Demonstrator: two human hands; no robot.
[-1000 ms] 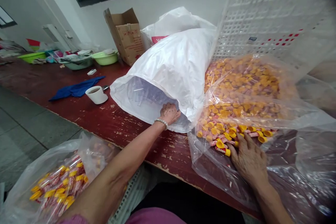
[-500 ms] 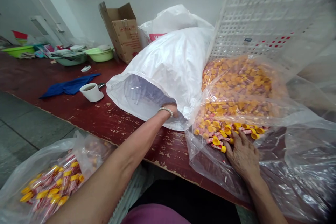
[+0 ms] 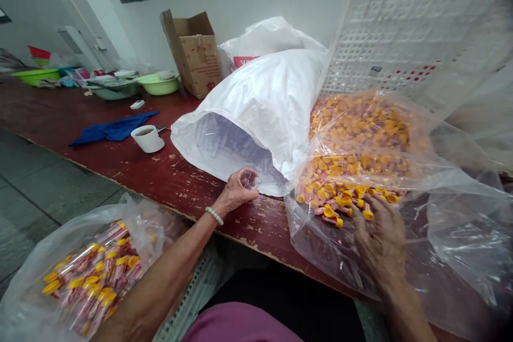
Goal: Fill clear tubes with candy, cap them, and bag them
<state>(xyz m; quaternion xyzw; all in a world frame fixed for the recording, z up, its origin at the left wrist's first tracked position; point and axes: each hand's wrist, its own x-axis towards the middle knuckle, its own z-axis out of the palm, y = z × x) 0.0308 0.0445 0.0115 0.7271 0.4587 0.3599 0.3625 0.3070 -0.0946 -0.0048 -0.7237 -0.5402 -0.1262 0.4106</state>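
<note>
My left hand [image 3: 237, 192], with a beaded bracelet at the wrist, is wrapped round a clear plastic tube [image 3: 249, 178]. It is just outside the mouth of a white woven sack [image 3: 272, 83]; more clear tubes show inside the sack. On the right, my right hand [image 3: 382, 238] rests with fingers outstretched at the front of a heap of small yellow-capped tubes [image 3: 334, 206] with red-and-white wrapped contents. Its fingertips reach among the pieces and are partly hidden. The heap spills from a clear plastic bag [image 3: 340, 256] lying on the table.
Below the worn red table [image 3: 192, 179], at left, another clear bag [image 3: 24, 278] holds larger yellow-capped tubes. Left of the sack stand a white cup [image 3: 149, 140] of dark liquid, a blue cloth [image 3: 114, 127], basins and a cardboard box [image 3: 198, 61]. A white plastic crate [image 3: 340, 59] leans behind the heap.
My left hand has come out of the sack toward me, now with a clear tube in it. My right hand has shifted slightly at the heap's front edge.
</note>
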